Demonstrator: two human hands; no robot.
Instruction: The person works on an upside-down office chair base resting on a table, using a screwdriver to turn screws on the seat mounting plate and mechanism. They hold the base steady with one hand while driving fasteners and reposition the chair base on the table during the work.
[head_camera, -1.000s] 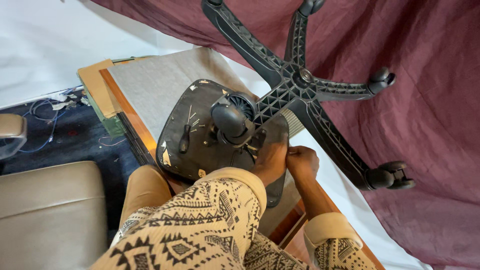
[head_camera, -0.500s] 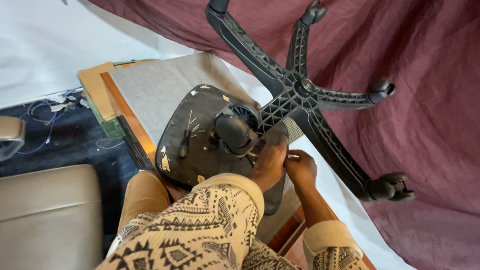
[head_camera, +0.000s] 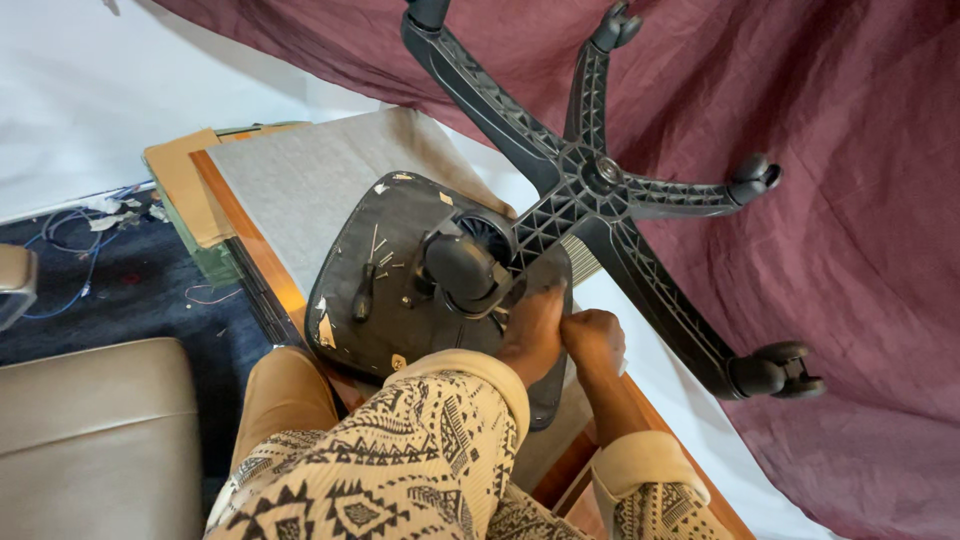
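The scene was bright and evenly lit, with soft light from above. The white wall at the upper left was almost overexposed. Shadows were weak; only the dark floor at the left stayed dim. The black chair base looked sharp. Lines bent slightly near the edges, and the patterned sleeve was a little soft.

One head-worn camera looks steeply down, close over the hands, apparently angled slightly forward.
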